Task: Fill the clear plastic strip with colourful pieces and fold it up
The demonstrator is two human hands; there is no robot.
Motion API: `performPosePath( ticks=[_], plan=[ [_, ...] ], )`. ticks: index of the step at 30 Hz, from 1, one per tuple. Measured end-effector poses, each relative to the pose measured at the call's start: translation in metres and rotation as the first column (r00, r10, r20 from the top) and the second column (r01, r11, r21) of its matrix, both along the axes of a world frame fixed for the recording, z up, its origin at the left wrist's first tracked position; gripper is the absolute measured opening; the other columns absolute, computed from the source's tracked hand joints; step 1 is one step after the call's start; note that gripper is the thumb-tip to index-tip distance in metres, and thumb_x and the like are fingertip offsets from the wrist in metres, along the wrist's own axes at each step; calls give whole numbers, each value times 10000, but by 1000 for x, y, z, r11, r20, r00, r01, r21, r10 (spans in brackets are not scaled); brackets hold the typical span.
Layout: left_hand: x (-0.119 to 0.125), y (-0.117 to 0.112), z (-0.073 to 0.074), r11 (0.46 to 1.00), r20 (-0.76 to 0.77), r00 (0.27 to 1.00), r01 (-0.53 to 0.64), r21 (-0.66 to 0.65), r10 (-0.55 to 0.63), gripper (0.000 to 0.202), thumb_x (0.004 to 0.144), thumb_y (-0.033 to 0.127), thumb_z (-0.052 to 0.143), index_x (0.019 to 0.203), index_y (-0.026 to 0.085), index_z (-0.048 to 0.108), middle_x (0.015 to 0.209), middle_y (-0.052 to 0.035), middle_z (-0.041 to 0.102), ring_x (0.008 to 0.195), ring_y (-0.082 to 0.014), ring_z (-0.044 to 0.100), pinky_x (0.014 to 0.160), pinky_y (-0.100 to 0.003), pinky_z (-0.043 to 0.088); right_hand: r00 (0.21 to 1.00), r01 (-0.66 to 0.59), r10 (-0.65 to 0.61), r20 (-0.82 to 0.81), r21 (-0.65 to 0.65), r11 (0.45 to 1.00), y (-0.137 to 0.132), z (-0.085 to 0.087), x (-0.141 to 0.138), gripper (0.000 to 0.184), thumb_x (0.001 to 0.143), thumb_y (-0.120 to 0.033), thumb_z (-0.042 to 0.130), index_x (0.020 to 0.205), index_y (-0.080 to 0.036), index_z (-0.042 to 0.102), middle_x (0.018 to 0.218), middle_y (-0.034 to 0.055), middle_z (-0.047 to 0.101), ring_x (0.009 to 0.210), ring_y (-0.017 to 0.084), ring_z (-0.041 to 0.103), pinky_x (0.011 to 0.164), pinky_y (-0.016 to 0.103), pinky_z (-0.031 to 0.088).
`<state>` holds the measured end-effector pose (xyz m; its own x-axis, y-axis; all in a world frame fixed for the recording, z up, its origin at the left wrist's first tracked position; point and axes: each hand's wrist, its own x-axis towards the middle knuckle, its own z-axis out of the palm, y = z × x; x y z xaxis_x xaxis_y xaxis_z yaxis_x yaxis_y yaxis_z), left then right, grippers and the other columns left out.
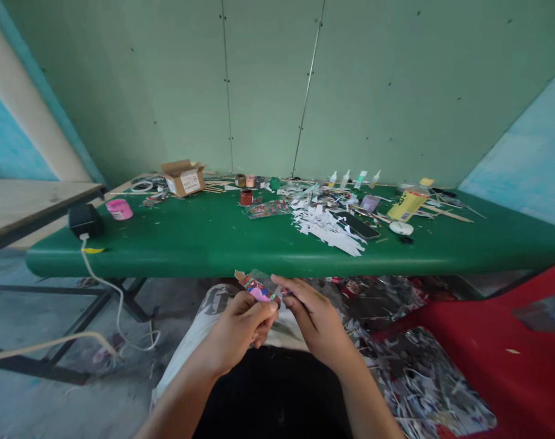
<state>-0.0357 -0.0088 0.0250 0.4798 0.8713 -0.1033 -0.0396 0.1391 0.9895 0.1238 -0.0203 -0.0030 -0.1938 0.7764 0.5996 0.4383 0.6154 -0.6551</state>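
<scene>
Both of my hands are held low over my lap, below the front edge of the green table [213, 250]. My left hand [238, 329] pinches a small colourful printed packet [258, 286] between thumb and forefinger. My right hand [316, 317] grips the same packet from its right side. The packet is partly hidden by my fingers, so I cannot make out its print.
On the table lie a pile of white paper scraps [325, 227], a dark phone [360, 225], a small cardboard box [183, 177], a pink tub [119, 209], small paint pots [246, 196], glue bottles [346, 178] and a black power adapter [85, 219]. A red chair [510, 341] stands right; cuttings cover the floor.
</scene>
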Motion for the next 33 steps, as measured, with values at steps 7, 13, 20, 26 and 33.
performPosePath(
  ticks=[7, 13, 20, 26, 33],
  plan=[
    [-3, -5, 3, 994, 118, 990, 88, -58, -81, 329, 758, 334, 557, 515, 200, 380, 453, 90, 302, 394, -45, 227, 426, -218, 249, 921, 316, -340, -189, -144, 938, 17, -10, 21, 345, 913, -321, 440, 1151, -194, 655, 777, 40, 672, 700, 175, 621, 686, 312, 516],
    [4, -9, 2, 990, -96, 995, 17, 140, -4, 351, 852, 386, 474, 564, 185, 453, 461, 68, 348, 440, -70, 293, 463, -235, 239, 861, 15, -133, -490, -237, 971, 1, 0, 6, 317, 894, -462, 511, 891, -175, 645, 559, -38, 472, 486, 107, 445, 461, 231, 372],
    [8, -16, -1, 977, -243, 970, 41, 211, 12, 410, 900, 469, 429, 643, 168, 537, 542, 26, 463, 509, -99, 405, 496, -244, 301, 839, -205, 2, -544, -313, 928, -12, 13, -14, 248, 884, -354, 546, 691, -213, 479, 539, -51, 515, 471, 95, 492, 493, 224, 406],
    [2, -7, 4, 915, -138, 966, -154, 372, 219, 263, 857, 418, 552, 807, 168, 615, 593, 34, 503, 538, -98, 458, 511, -220, 354, 937, -46, -49, -345, -260, 964, -9, 15, 4, 265, 855, -320, 533, 622, -205, 480, 561, -42, 467, 535, 101, 455, 524, 230, 378],
    [2, -10, 7, 977, -187, 977, 134, 164, -102, 126, 809, 242, 609, 787, 184, 499, 651, 27, 592, 571, -112, 588, 544, -219, 447, 951, -40, -53, -303, -291, 956, -12, 19, 2, 222, 814, -313, 578, 635, -208, 501, 539, -45, 496, 481, 97, 479, 474, 226, 364]
  ],
)
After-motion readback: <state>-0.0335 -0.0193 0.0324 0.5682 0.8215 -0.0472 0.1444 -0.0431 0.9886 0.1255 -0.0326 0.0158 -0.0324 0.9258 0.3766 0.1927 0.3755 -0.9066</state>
